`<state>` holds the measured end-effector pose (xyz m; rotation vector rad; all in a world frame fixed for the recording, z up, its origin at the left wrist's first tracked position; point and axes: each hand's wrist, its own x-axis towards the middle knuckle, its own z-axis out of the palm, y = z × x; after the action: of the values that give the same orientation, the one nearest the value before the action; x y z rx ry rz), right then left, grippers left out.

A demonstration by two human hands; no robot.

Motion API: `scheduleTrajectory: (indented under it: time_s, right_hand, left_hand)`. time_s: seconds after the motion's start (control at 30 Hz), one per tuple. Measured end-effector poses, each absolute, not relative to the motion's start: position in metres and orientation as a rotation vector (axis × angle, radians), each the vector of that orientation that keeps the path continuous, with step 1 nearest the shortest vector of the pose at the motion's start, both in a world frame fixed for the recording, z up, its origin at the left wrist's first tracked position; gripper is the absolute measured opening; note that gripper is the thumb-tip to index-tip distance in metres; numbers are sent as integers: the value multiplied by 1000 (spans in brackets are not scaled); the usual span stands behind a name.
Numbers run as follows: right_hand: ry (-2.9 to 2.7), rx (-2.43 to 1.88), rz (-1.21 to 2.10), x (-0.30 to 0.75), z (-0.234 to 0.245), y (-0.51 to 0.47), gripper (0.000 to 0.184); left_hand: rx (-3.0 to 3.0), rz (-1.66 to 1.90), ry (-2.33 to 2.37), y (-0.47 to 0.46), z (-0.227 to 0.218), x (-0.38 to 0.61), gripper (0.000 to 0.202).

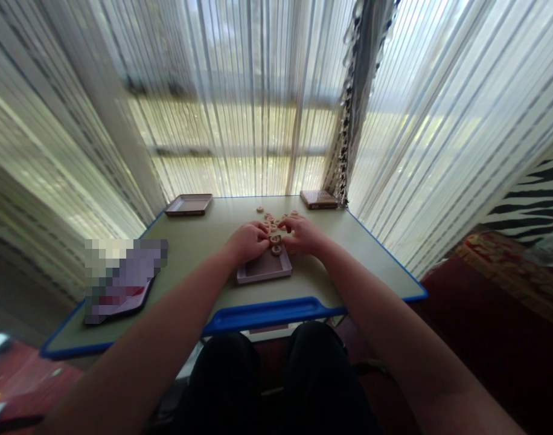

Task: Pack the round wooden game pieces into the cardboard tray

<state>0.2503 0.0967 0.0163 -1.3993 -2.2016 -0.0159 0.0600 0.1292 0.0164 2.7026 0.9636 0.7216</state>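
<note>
Centre of frame: left hand (248, 240) and right hand (303, 234), fingers curled on small round wooden pieces (273, 225) at far edge of tray (264, 269); grip unclear. Table (199, 241) beneath.

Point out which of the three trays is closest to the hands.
The middle tray, near the table front: the left hand and right hand meet over its far rim. The left tray and right tray lie at the far corners.

Blue-edged table (199, 244), small trays (188, 205), wooden discs (271, 221)
</note>
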Motion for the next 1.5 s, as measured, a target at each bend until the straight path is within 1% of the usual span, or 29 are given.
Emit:
scheduleTrajectory:
  time_s: [0.2,0.53,0.9,1.1,1.37,1.5]
  right_hand:
    - [-2207,-1430,-16,250,16,97,30]
    - [-2162,-1468,-15,253,16,98,29]
    - [-2215,-1476,18,251,20,94,29]
    - [-2226,-1470,16,250,21,93,25]
    - [-2179,-1494,41,256,22,94,29]
    - [-2100,-1589,-17,263,27,92,29]
  left_hand:
    - [2720,689,970,130,16,60,26]
    - [2705,699,957,130,16,59,26]
    - [2808,666,923,124,23,58,19]
    - [2807,662,977,120,24,60,18]
    - [2789,652,978,119,24,60,18]
    - [2783,677,961,121,23,59,17]
